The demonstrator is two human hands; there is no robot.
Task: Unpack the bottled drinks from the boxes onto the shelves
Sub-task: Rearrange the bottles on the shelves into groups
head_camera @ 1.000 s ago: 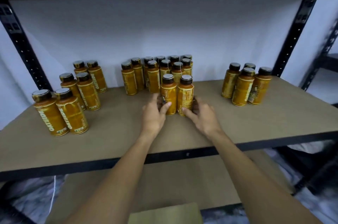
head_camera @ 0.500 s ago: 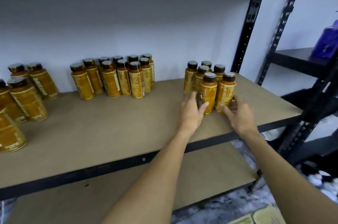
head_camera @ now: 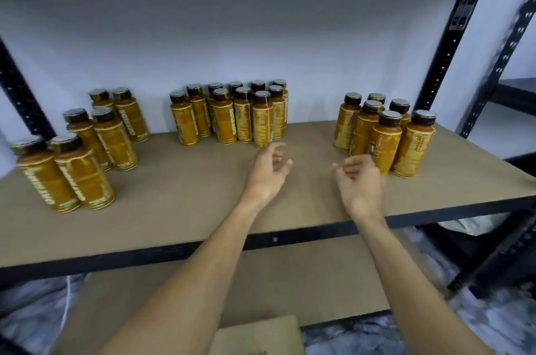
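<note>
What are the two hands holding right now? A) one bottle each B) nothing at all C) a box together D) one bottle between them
B, because the left hand and the right hand both hover over the bare shelf board with loose, open fingers, and every bottle stands on the shelf by itself, like the nearest one just past the right hand.

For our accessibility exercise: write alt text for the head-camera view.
Two empty, open hands, left hand and right hand, hover over a brown shelf board holding three clusters of orange bottles with dark caps, against a white wall.
</note>
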